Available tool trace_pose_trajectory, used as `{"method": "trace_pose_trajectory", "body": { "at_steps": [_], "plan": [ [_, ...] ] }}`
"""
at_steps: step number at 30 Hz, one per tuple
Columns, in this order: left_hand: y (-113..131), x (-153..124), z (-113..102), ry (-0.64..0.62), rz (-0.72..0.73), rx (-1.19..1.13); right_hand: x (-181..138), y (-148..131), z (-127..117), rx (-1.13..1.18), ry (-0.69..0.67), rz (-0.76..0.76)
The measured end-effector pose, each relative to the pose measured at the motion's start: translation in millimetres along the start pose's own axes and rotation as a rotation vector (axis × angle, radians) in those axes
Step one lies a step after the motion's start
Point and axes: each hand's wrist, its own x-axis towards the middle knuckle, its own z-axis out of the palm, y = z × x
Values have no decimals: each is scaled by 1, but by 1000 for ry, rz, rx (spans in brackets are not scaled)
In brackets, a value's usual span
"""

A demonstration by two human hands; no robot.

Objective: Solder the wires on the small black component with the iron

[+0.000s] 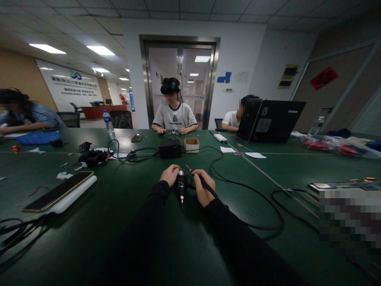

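A black electric screwdriver [181, 183] with a silver bit lies on the green table, its bit pointing toward me. At its far end, my left hand [170, 175] has its fingers closed against the screwdriver's end, where a small reddish part shows. Just to the right, my right hand [204, 188] grips a soldering iron [205, 183] like a pen. The iron's thin tip angles forward and left, close to the screwdriver's far end but apart from it. A black cable trails from the iron's handle along my right forearm.
Ahead stand a black box [170, 148] and a small open carton [191, 145]. Cables loop to the right across the table [238, 254]. A phone [61, 190] lies on a white block at left. A co-worker [174, 115] sits opposite; a black laptop [272, 121] stands right.
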Motion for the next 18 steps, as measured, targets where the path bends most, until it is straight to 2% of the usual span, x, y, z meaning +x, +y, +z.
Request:
{"method": "trace_pose_trajectory", "body": {
  "at_steps": [7, 14, 16, 18],
  "plan": [
    [22, -6, -17, -7, -28, 141, 0, 1, -1, 51, 4, 27],
    [75, -55, -37, -51, 347, 313, -5, 2, -4, 69, -34, 57],
    [79, -63, -38, -54, 380, 374, -7, 1, -6, 62, -52, 47],
    [74, -64, -36, -58, 329, 427, -8, 0, -7, 58, -55, 41]
  ]
}}
